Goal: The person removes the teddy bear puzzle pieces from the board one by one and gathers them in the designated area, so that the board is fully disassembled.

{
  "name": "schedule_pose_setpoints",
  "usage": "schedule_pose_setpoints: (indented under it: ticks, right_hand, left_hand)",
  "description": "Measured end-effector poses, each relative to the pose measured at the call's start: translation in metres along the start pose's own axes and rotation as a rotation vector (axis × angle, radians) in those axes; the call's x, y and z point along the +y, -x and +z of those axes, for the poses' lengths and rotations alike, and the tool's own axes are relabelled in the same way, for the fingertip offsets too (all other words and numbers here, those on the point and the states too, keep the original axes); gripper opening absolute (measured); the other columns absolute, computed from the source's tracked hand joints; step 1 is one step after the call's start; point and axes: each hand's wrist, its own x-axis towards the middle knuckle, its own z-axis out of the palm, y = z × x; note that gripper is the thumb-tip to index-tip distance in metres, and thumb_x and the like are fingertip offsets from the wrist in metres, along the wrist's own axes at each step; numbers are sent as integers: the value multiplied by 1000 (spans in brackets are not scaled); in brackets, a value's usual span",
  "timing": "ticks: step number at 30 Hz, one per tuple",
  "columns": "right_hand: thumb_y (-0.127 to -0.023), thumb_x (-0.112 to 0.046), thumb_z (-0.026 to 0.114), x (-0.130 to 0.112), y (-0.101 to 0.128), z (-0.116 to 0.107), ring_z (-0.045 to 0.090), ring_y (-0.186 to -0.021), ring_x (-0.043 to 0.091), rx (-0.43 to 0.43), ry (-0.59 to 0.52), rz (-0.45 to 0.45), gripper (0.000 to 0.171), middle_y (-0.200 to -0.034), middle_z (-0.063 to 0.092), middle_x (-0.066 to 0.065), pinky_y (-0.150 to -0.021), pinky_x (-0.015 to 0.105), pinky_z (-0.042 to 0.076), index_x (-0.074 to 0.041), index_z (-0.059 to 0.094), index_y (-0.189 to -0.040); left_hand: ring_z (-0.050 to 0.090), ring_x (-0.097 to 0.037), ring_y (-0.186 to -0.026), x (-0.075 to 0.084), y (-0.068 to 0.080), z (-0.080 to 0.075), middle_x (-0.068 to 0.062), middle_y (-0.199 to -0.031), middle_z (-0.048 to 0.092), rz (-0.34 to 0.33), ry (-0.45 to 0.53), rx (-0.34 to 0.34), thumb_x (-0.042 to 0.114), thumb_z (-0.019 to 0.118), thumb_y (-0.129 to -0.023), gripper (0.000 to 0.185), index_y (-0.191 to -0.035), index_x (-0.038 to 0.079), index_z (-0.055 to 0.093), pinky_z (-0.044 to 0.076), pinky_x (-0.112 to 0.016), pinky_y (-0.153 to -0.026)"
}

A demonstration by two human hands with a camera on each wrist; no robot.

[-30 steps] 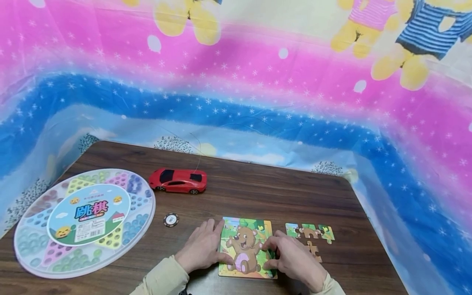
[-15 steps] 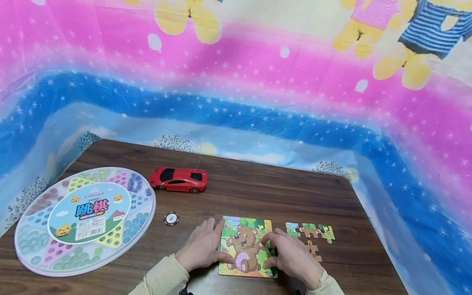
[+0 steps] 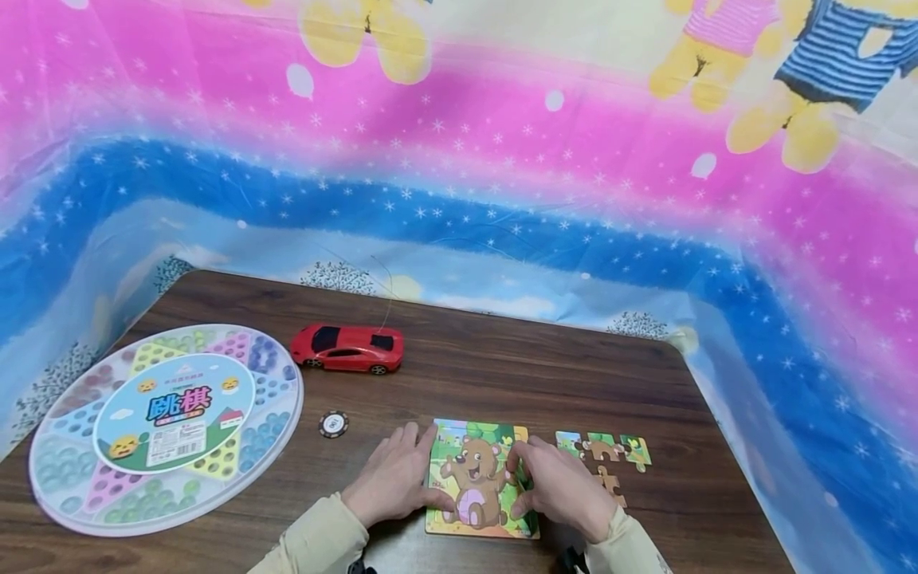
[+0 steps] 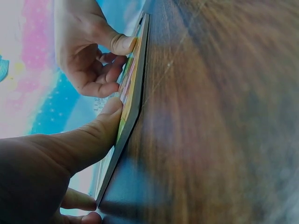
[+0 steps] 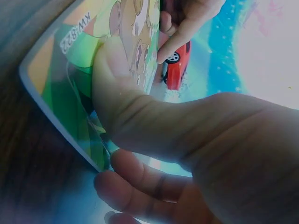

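Observation:
A square jigsaw puzzle [image 3: 476,466] with a cartoon bear picture lies on the table between both hands. My left hand [image 3: 398,478] holds its left side, with the thumb on top and the fingers along the edge; the left wrist view shows this thumb [image 4: 105,121] on the picture. My right hand [image 3: 562,486] grips at the right side with bent fingers. Seen from the right wrist, the thumb [image 5: 112,70] presses a light green part beside the printed "KW-822", while other fingertips [image 5: 112,186] sit near the board's edge. The right hand covers part of the dark green right strip.
Several loose puzzle pieces [image 3: 602,450] lie to the right of the board. A red toy car [image 3: 347,348] with a thin wire, a round chip [image 3: 333,424] and a large round Chinese checkers set [image 3: 168,426] stand to the left. A printed cloth [image 3: 459,175] hangs behind the table.
My right hand has shifted slightly left over the puzzle, its fingertips now further onto the picture. The left hand stays at the left edge. The loose pieces have not moved.

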Motion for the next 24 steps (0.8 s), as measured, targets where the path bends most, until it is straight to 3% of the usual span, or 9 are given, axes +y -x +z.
schedule_pose_setpoints:
  ticks: [9, 24]
  right_hand:
    - [-65, -33, 87, 1, 0, 2, 37, -76, 16, 97, 15, -34, 36, -92, 38, -1, -63, 30, 35, -23, 58, -86]
    - [-68, -39, 84, 2, 9, 10, 44, -79, 11, 210, 127, -89, 40, -88, 51, -8, -66, 31, 40, -21, 58, -92]
  left_hand:
    - [38, -19, -78, -2, -1, -1, -10, -93, 46, -6, 9, -22, 62, 77, -67, 109, -141, -9, 41, 35, -32, -64]
    - [39, -19, -78, -3, -1, 1, -10, -93, 46, 4, 11, -9, 63, 77, -66, 109, -141, -9, 42, 35, -32, -64]
